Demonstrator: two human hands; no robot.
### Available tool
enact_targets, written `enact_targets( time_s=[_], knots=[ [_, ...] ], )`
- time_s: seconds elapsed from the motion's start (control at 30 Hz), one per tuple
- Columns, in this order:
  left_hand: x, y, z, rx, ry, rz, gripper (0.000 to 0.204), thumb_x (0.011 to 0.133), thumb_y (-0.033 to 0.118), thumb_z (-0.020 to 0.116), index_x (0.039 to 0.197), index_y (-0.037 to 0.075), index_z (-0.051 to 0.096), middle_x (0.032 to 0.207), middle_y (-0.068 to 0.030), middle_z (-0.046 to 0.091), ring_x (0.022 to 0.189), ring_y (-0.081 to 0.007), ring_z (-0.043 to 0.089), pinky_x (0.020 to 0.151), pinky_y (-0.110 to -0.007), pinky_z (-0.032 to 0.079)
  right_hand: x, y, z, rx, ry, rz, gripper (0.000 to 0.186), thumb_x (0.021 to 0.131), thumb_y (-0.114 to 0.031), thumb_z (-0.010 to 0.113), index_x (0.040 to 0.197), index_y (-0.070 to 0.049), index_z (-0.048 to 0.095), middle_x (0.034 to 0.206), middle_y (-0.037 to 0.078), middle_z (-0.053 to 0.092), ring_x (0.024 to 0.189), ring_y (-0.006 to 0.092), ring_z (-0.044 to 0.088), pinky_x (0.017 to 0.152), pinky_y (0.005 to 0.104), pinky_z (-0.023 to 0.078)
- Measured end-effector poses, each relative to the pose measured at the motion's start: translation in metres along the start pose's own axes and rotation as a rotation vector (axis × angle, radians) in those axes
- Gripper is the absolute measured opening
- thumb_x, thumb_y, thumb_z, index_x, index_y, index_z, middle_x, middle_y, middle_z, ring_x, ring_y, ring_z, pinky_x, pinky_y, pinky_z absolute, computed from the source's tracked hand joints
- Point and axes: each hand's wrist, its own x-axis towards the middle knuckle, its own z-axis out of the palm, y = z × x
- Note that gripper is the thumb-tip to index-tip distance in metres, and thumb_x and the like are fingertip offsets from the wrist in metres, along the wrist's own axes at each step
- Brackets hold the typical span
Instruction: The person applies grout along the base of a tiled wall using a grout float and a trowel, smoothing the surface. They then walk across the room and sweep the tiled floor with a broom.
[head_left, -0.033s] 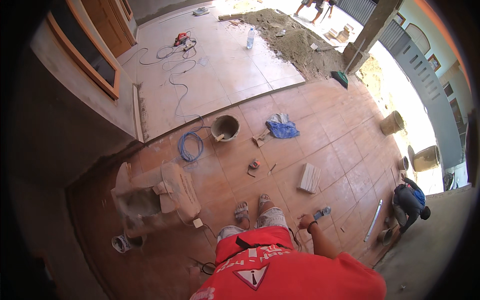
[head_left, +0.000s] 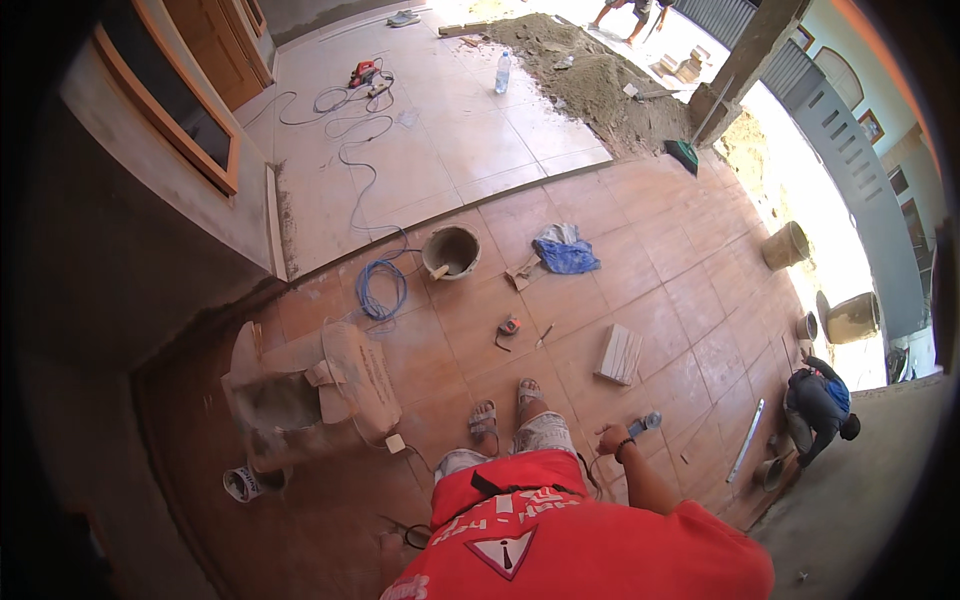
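My right hand (head_left: 610, 438), with a dark band at the wrist, hangs beside my right leg. Its fingers are loosely bent and apart, and I see nothing in them. Just past it is a small grey-blue tool or bottle (head_left: 645, 422), too small to name. My left hand (head_left: 390, 546) is dim and blurred at my left side; its fingers do not show clearly. A dark, thin curved thing (head_left: 416, 536) is close by it, and I cannot tell if it is held. On the tiles ahead of my sandalled feet are a tape measure (head_left: 511, 326) and a pencil-like stick (head_left: 545, 335).
A mortar bucket (head_left: 450, 252), coiled blue cable (head_left: 381, 290), blue cloth (head_left: 567, 252) and tile stack (head_left: 619, 355) stand ahead. To the left is an open cardboard box (head_left: 360, 380). A co-worker (head_left: 820, 410) bends at the right wall near a metal straightedge (head_left: 746, 440). A raised tiled step (head_left: 480, 196) lies beyond.
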Motion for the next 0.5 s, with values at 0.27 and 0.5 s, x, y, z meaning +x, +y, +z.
enact_targets(
  time_s=[0.27, 0.5],
  knots=[
    [-0.045, 0.007, 0.038, 0.041, -0.047, -0.061, 0.036, 0.078, 0.000, 0.044, 0.113, 0.002, 0.044, 0.102, -0.0130, 0.052, 0.081, -0.0239, 0.054, 0.063, -0.039, 0.048, 0.057, -0.046, -0.041, -0.187, -0.117, 0.043, 0.018, 0.071, 0.006, 0.051, 0.081, -0.006, 0.061, 0.058, 0.007, 0.057, 0.050, 0.0189, 0.060, 0.048, 0.0319, 0.052],
    [-0.109, 0.056, 0.066, 0.198, -0.153, -0.111, 0.040, 0.080, 0.000, 0.043, 0.120, 0.006, 0.042, 0.109, -0.0118, 0.051, 0.087, -0.0239, 0.052, 0.067, -0.039, 0.048, 0.093, -0.136, -0.060, -0.168, -0.108, 0.052, 0.030, 0.069, 0.012, 0.038, 0.087, -0.004, 0.057, 0.057, 0.013, 0.055, 0.046, 0.0215, 0.058, 0.039, 0.0305, 0.048]
  ],
)
